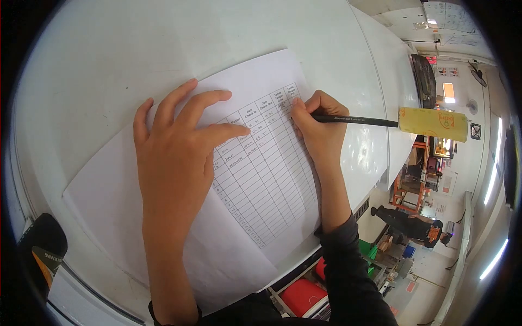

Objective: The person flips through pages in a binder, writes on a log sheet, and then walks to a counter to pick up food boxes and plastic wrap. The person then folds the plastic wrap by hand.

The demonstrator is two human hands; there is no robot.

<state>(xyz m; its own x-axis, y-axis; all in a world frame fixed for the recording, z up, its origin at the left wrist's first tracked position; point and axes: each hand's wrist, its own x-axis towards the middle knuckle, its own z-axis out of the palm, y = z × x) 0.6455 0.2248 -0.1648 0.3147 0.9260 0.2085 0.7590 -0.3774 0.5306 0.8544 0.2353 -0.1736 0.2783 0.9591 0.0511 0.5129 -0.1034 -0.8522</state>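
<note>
The printed form (277,195) lies on the white bench (244,32), its ruled grid running from headings such as "Jam Check In" and "Jam Check Out" down through rows, the first few of which carry handwriting. Over the form's heading end, by its right edge, the right hand (325,130) has its grip closed round a black pen (356,119), whose writing end is hidden by the fingers. From the pen's other end a yellow tag (432,125) with orange print sticks out to the right of the form. The left hand (176,138) lies over the form's left side, fingers spread, its grip loose and holding nothing, with one digit pointing at the handwritten rows. Blank white paper (109,201) extends left of the form, under the left hand and forearm. Well left of the form sits a black object (46,239), too cut off to identify. A red object (302,298) shows below the form, past the bench edge, and a person (410,225) in dark clothes is far off to its right.
</note>
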